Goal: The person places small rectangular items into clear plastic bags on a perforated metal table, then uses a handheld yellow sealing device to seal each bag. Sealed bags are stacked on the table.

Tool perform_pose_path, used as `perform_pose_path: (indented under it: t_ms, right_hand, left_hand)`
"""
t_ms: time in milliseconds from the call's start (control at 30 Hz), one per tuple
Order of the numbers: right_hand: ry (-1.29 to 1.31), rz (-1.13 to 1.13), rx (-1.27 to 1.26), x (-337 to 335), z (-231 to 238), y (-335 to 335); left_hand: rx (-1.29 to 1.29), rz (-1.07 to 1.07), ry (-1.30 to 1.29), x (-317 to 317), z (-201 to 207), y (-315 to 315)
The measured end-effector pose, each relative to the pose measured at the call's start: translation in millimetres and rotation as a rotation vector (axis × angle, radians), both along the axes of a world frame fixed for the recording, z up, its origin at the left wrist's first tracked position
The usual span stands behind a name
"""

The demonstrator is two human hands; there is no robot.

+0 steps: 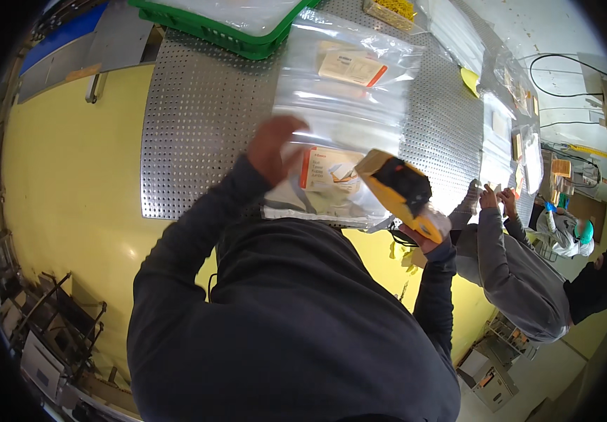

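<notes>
My right hand (424, 238) grips a chunky yellow-and-black handheld device (396, 184), tilted over the right edge of a clear plastic bag; its exact kind I cannot make out. Above the bag's left side is my left hand (274, 149), its fingers smeared by motion. That bag carries a white label (331, 169) with an orange stripe, right beside the left hand. Farther up lies another clear bag (303, 63) with a similar label (353, 65), flat on the perforated metal table (198, 119).
A green crate (265, 46) stands at the table's far edge, near a small box of yellow bits (391, 13). More clear bags (500, 126) lie to the right. A co-worker in grey (511, 274) works there; another person with a green head covering (585, 231) is beyond.
</notes>
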State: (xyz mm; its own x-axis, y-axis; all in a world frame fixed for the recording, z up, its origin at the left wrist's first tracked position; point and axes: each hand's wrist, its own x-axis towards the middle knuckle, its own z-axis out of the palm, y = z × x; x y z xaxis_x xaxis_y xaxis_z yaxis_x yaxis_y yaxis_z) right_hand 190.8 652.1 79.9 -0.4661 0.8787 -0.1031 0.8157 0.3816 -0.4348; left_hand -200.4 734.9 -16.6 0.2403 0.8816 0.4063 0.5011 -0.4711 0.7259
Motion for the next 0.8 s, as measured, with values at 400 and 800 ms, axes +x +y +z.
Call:
perform_pose_path:
  t_ms: [400,800]
  right_hand:
    - [-0.361,0.005,-0.401,-33,-12,50]
    - [0.0,-0.311,0.049,97,1,24]
  left_hand:
    - [-0.104,-0.191,0.438,-11,-31,-76]
    - [-0.147,-0.202,0.382,-2,-24,-61]
